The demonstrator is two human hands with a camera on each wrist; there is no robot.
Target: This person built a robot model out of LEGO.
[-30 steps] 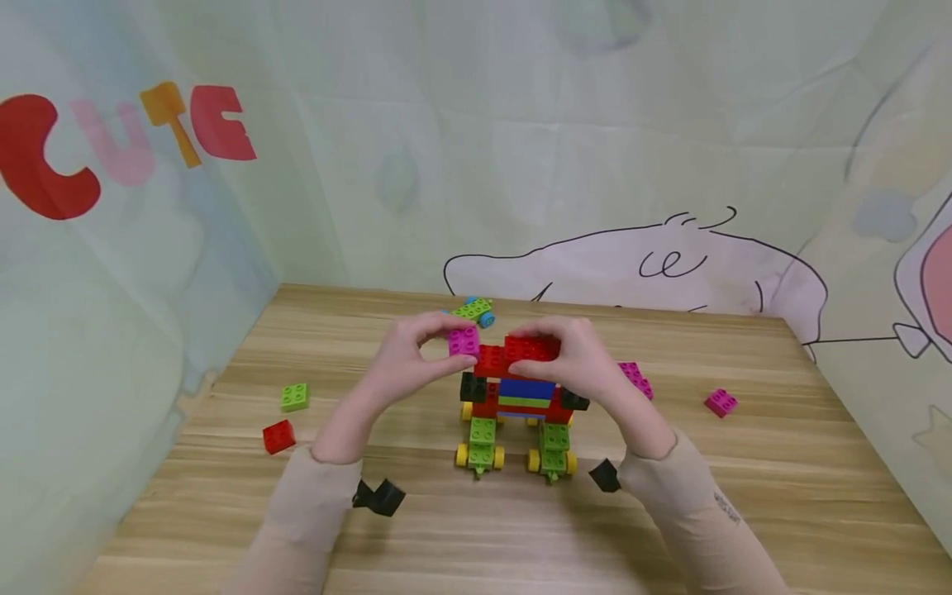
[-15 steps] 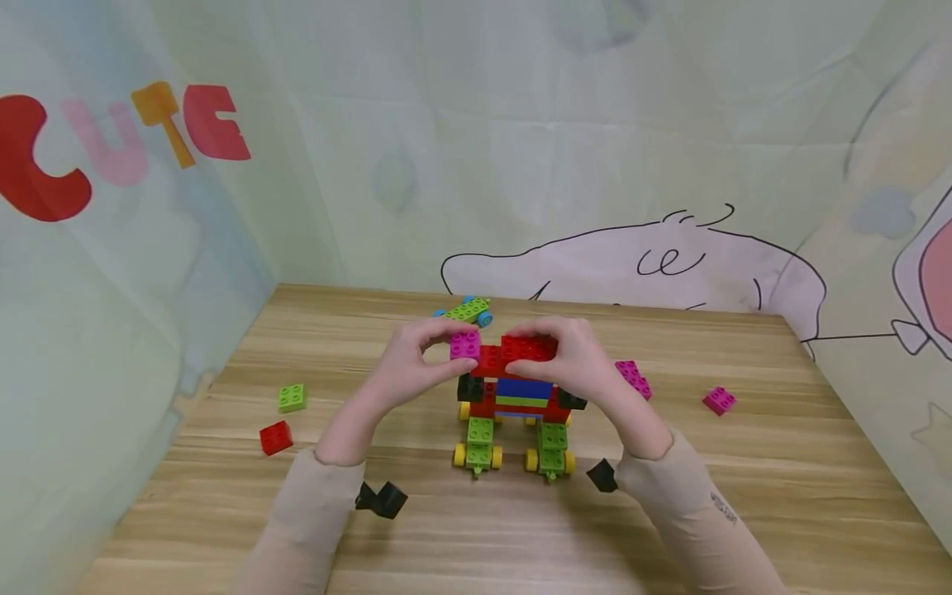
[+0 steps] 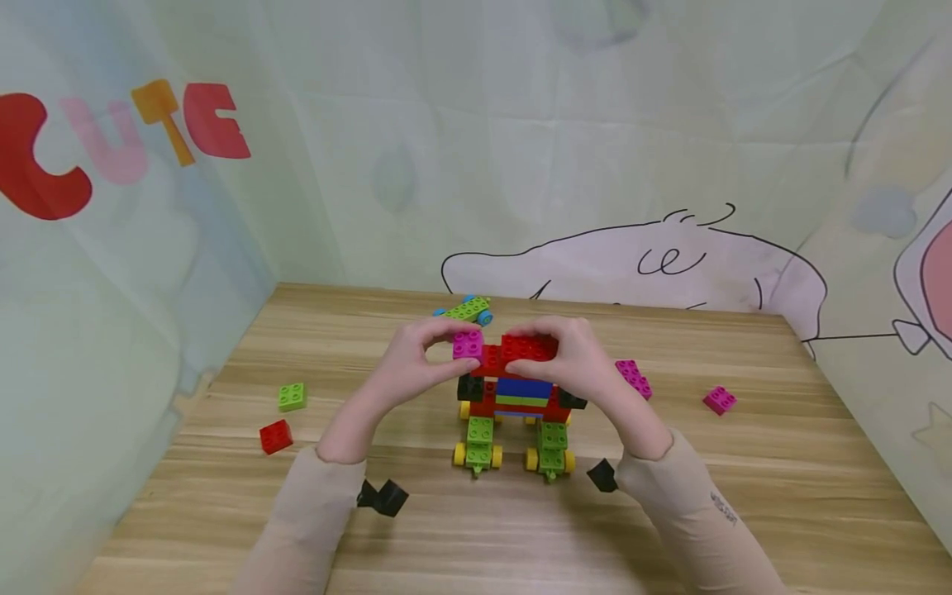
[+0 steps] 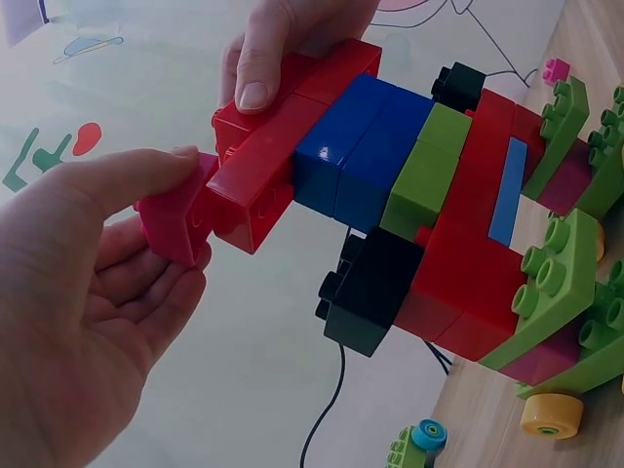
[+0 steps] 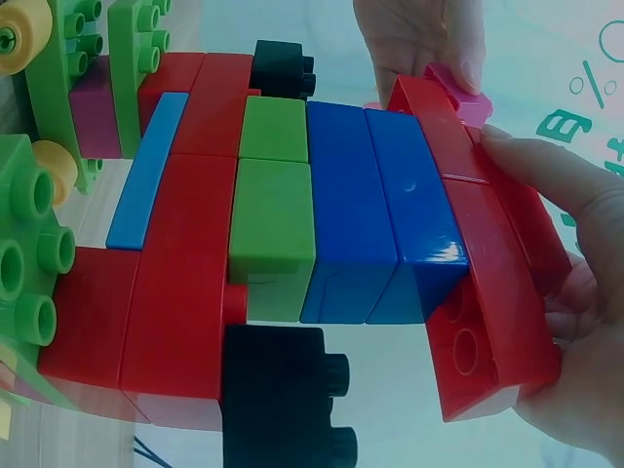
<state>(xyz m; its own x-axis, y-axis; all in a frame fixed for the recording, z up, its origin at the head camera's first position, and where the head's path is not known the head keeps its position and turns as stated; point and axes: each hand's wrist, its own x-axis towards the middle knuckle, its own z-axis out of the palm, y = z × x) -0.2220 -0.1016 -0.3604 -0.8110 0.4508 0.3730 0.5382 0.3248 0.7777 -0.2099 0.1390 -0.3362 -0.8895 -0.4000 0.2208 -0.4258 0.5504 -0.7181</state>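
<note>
My left hand (image 3: 409,359) pinches a pink two-by-two toy brick (image 3: 467,345) between thumb and fingers, studs up. The brick is right at the left end of the top red layer (image 4: 252,190) of a built brick figure. With thumb and fingers, my right hand (image 3: 571,357) grips a red brick (image 3: 530,348) on top of that layer. Below are blue bricks (image 5: 351,214), a lime layer (image 5: 273,210), a red body (image 4: 478,234) and black bricks (image 4: 370,292) at both sides. Green wheeled feet (image 3: 479,442) with yellow wheels stand on the table.
Left on the wooden table (image 3: 416,537) lie a lime brick (image 3: 292,397) and a red brick (image 3: 276,436). Pink bricks (image 3: 633,379) lie right. Behind the figure is a green wheeled base (image 3: 468,310) with blue wheels. A printed cloth (image 3: 521,182) hangs behind.
The pink brick in my left hand has shifted slightly right, closer to the top red layer. My right hand keeps its grip on the red brick, hardly moving.
</note>
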